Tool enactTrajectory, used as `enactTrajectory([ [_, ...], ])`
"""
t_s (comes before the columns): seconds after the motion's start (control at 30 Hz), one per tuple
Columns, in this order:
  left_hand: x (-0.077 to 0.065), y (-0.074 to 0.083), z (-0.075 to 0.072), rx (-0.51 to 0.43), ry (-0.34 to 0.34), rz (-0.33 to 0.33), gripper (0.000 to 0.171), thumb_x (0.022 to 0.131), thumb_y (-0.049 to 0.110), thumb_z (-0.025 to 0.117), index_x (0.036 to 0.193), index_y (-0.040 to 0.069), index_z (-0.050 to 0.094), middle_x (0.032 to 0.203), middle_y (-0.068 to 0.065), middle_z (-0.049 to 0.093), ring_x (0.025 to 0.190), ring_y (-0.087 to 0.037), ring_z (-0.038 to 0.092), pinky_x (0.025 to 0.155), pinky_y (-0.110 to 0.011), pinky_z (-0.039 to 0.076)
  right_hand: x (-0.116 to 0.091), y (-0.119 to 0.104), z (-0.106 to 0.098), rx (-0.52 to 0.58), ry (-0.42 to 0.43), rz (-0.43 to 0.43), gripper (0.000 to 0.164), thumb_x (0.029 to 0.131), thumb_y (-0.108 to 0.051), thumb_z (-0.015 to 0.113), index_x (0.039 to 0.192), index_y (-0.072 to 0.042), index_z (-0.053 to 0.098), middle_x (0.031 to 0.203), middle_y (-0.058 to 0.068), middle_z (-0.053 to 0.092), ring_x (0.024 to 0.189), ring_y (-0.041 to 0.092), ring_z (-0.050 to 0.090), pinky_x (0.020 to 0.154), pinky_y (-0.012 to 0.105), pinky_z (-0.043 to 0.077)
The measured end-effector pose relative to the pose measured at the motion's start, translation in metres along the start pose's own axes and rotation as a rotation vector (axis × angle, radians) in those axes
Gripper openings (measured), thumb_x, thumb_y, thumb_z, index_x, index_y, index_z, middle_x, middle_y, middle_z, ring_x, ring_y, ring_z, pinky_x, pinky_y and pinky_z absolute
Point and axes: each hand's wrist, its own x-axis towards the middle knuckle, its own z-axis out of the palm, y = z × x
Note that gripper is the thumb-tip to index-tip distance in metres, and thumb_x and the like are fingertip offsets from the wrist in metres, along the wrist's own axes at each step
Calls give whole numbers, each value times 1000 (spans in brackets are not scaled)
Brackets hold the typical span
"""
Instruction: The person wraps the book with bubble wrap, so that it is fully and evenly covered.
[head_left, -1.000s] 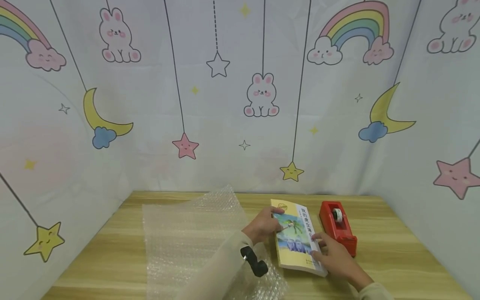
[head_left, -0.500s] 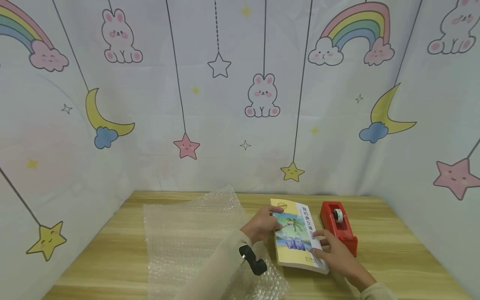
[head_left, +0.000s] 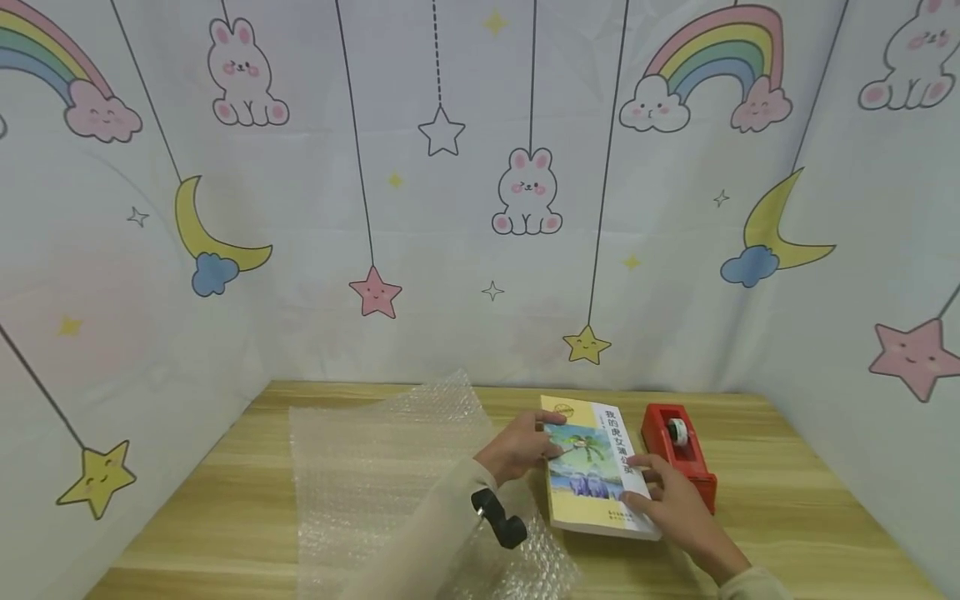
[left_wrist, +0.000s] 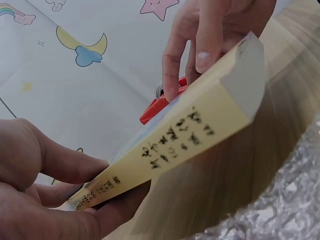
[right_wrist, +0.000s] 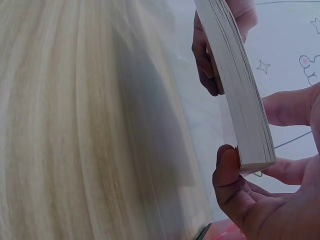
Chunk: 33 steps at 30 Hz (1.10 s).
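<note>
A paperback book [head_left: 588, 467] with a yellow, white and picture cover is held raised off the tabletop. My left hand [head_left: 517, 450] grips its left, spine edge, fingers on the cover and others underneath; the left wrist view shows the lettered spine [left_wrist: 175, 140] between them. On the opposite edge, my right hand [head_left: 678, 508] pinches the book, with fingers on both faces beside the page block [right_wrist: 245, 95] in the right wrist view. A sheet of bubble wrap [head_left: 367, 467] lies on the table to the left, partly under the left forearm.
Just right of the book stands a red tape dispenser [head_left: 693, 471] with a small roll of tape [head_left: 677, 432]. The wood-grain table [head_left: 795, 500] meets a printed cloth backdrop [head_left: 450, 333] at its far edge and along both sides.
The book's near right corner has shifted slightly right and away from me, with my right hand still on it. The left hand keeps its hold. The head view has shifted a little.
</note>
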Motion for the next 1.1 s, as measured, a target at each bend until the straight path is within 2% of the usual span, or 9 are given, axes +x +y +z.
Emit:
enactTrajectory([
  [0.27,-4,-1,-10,14,-25,18,51,91,-11,59,139,0,53,134,-22,50,86,-21,58,70,-31,51,-1,-6,3,19,0,-1,60,86,-23,78,137,-5,53,131,24,60,96,23,64,79,35,57],
  [0.43,-8,-5,-18,19,-39,28,51,91,-12,59,140,-1,51,141,-23,45,91,-21,59,79,-35,54,-4,-11,6,31,-11,-18,58,85,-23,78,136,-5,54,131,24,59,98,25,66,79,36,58],
  [0.6,-12,-7,-25,18,-45,34,52,91,-11,60,141,-1,50,140,-23,46,95,-23,61,86,-40,56,-5,-15,10,52,-15,-26,57,86,-22,79,135,-5,55,131,24,59,98,24,67,78,36,59],
  [0.9,-17,-12,-39,1,-51,13,53,92,-7,60,143,3,49,132,-20,51,90,-21,61,78,-36,55,-8,-23,17,69,-24,-56,58,84,-22,80,134,-4,56,132,25,59,100,29,68,77,36,59],
  [1.1,-23,-14,-50,39,-60,28,53,93,-5,61,144,3,48,135,-21,50,96,-23,62,89,-45,56,-9,-32,22,85,-40,-48,59,84,-23,80,135,-6,56,131,23,60,101,28,68,77,34,59],
])
